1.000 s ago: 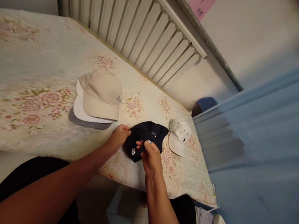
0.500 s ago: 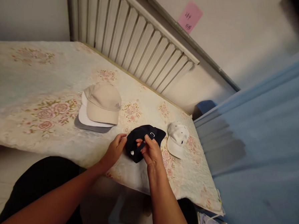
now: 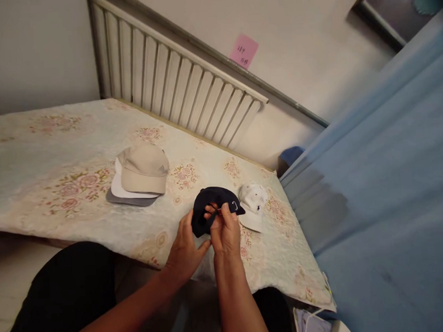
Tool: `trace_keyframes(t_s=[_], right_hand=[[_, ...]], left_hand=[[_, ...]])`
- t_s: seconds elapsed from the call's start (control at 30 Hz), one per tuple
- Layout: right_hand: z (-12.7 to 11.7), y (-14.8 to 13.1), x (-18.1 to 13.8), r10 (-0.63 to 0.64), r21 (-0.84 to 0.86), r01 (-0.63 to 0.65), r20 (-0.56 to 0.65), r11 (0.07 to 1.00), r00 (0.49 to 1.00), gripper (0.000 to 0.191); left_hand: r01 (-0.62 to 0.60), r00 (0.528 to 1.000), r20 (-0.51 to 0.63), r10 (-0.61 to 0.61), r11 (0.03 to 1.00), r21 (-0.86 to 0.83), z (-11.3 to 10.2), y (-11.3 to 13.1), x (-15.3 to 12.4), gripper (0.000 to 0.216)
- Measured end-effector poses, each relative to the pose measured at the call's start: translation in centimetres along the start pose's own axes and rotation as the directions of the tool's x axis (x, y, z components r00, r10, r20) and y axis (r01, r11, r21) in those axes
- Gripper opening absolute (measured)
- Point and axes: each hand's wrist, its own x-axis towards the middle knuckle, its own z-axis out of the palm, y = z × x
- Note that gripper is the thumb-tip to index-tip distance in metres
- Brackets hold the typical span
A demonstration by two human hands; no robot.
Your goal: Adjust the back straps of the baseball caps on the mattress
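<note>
A dark navy cap [image 3: 211, 200] is held just above the flowered bedspread [image 3: 50, 160], near the bed's front edge. My right hand [image 3: 225, 231] pinches the cap's back strap beside its metal buckle. My left hand [image 3: 184, 249] grips the cap's lower left edge, thumb up against the fabric. A white cap [image 3: 253, 204] lies right behind the navy one. Further left sits a stack of caps, a beige cap [image 3: 144, 165] on top of a white and a grey one.
A white slatted radiator [image 3: 180, 89] runs along the wall behind the bed, with a pink note [image 3: 243, 51] stuck above it. A blue curtain [image 3: 386, 187] hangs at the right. My dark-clothed knee [image 3: 64, 288] is at the lower left.
My left hand has slid from the cap's far left side down under its lower edge. Both hands have raised the navy cap a little. The camera has tilted upward.
</note>
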Motion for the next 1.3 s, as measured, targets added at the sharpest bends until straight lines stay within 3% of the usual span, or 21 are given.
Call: trace_keyframes(t_s=[0.17, 0.33, 0.53, 0.8, 0.97, 1.03, 1.1, 1.17, 1.23, 1.3], right_hand=[[-0.3, -1.7, -1.7, -0.008, 0.1, 0.006, 0.02, 0.995, 1.0, 0.024], [-0.5, -3.6, -3.0, 0.0, 0.17, -0.006, 0.038, 0.985, 0.999, 0.024], [-1.3, -5.0, -3.7, -0.008, 0.179, 0.011, -0.018, 0.984, 1.0, 0.027], [-2.2, -5.7, -4.0, -0.057, 0.143, 0.077, -0.137, 0.987, 0.989, 0.028], [-2.5, -5.7, -3.9, -0.054, 0.142, 0.076, -0.154, 0.987, 0.987, 0.031], [-2.5, -5.7, -4.0, -0.044, 0.153, 0.068, -0.155, 0.986, 0.987, 0.031], [-2.5, -5.6, -4.0, -0.037, 0.169, 0.064, -0.159, 0.984, 0.987, 0.029], [-2.3, -5.6, -4.1, -0.034, 0.182, 0.064, -0.162, 0.981, 0.986, 0.026], [-2.1, -5.6, -4.2, -0.03, 0.198, 0.062, -0.157, 0.978, 0.987, 0.024], [-2.0, -5.6, -4.4, -0.026, 0.216, 0.058, -0.148, 0.975, 0.989, 0.022]], left_hand=[[-0.084, 0.995, -0.042, 0.091, 0.986, 0.145, -0.8, 1.6, 1.5, 0.066], [-0.2, 0.975, -0.042, 0.217, 0.946, 0.255, -1.8, 2.5, 2.7, 0.063], [-0.184, 0.982, 0.027, 0.185, 0.931, 0.314, -2.7, 3.3, 4.2, 0.048], [-0.159, 0.983, 0.146, 0.107, 0.899, 0.409, -2.6, 3.8, 4.8, 0.053], [-0.211, 0.977, 0.042, 0.21, 0.91, 0.358, -2.8, 4.1, 3.6, 0.046], [-0.199, 0.972, -0.063, 0.227, 0.933, 0.299, -3.1, 4.9, 2.2, 0.048], [-0.15, 0.98, -0.11, 0.165, 0.98, 0.133, -3.3, 5.9, 0.6, 0.041], [-0.012, 0.999, 0.035, 0.016, 0.991, -0.13, -3.0, 6.7, -0.5, 0.033], [0.268, 0.955, 0.232, -0.187, 0.88, -0.392, -2.4, 7.3, -0.9, 0.035], [0.486, 0.871, 0.395, -0.292, 0.628, -0.608, -1.6, 7.7, -0.4, 0.035]])
